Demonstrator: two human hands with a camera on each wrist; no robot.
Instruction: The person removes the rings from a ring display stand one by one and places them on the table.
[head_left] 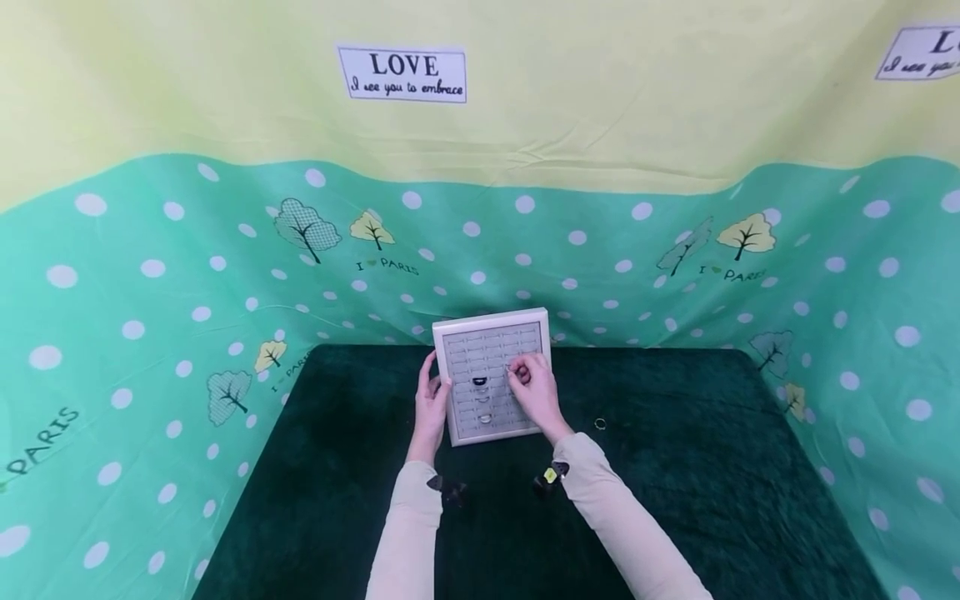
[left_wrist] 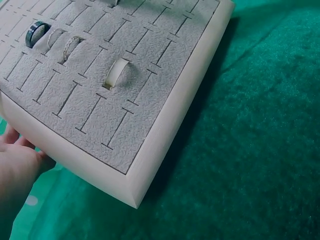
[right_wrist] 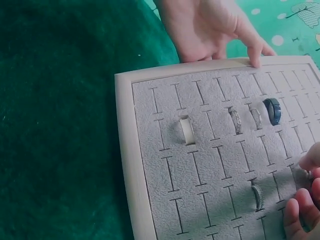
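A ring display tray (head_left: 491, 439) with a pale frame and grey slotted padding stands tilted up at the far part of the table. My left hand (head_left: 431, 410) grips its left edge, thumb on the frame and fingers behind. Over the padding, my right hand (head_left: 536, 390) pinches a small silver ring (right_wrist: 310, 174) at a slot, mostly hidden by the fingertips. Seated in other slots are a dark ring (left_wrist: 36, 34), a wide pale band (left_wrist: 117, 73), a braided silver ring (right_wrist: 235, 121), a thin silver ring (right_wrist: 255, 118) and a studded silver ring (right_wrist: 258, 197).
A loose gold-coloured ring (head_left: 600, 423) lies on the dark green velvet cloth (head_left: 697, 500), right of the tray. Behind the table hangs a green and yellow curtain (head_left: 480, 242) with white dots and printed trees.
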